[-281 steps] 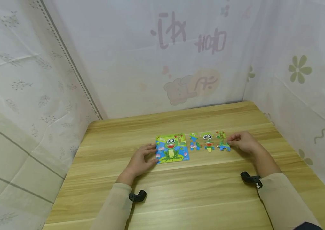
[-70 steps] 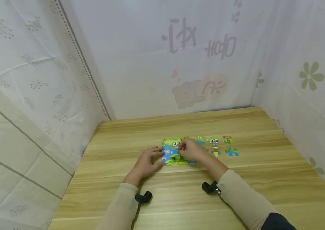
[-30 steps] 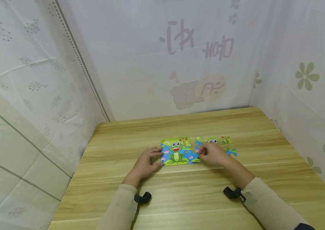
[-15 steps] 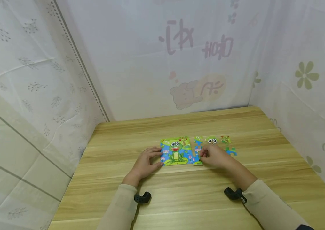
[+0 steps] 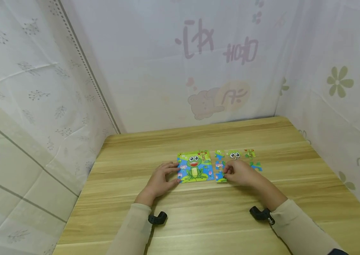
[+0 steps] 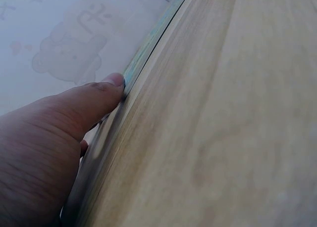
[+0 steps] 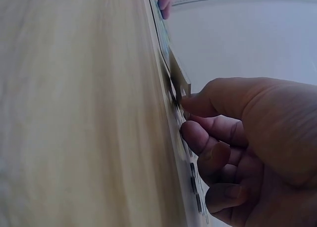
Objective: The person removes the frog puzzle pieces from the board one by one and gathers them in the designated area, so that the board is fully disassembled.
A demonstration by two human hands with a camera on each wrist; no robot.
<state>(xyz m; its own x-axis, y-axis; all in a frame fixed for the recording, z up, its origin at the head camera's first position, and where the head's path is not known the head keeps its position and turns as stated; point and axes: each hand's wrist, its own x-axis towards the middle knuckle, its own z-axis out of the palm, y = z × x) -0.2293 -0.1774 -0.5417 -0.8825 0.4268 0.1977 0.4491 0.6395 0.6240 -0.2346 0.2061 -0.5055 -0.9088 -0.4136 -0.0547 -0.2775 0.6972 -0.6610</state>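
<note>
A square frog picture board [image 5: 195,168] lies flat on the table. My left hand [image 5: 159,181] rests at its left side, thumb and fingertips touching the edge; the thumb [image 6: 94,101] shows against that edge in the left wrist view. Just right of the board, my right hand [image 5: 242,174] pinches a blue-and-green jigsaw piece [image 5: 220,178] between thumb and index finger. In the right wrist view this piece [image 7: 179,71] is tilted up off the table. Above it sit a lotus piece [image 5: 219,165] and a corner piece [image 5: 219,154]. My right hand hides part of the middle pieces.
Farther right lie a frog-eyes piece [image 5: 235,155], a piece with red fruit [image 5: 250,153] and a blue-green piece [image 5: 256,166]. The wooden table [image 5: 196,219] extends in front. Patterned cloth [image 5: 154,71] hangs behind and at both sides.
My right hand went from the rightmost pieces to over the board, then back right with a jigsaw piece. Lately that piece has shifted slightly right, away from the board. The left hand stays put.
</note>
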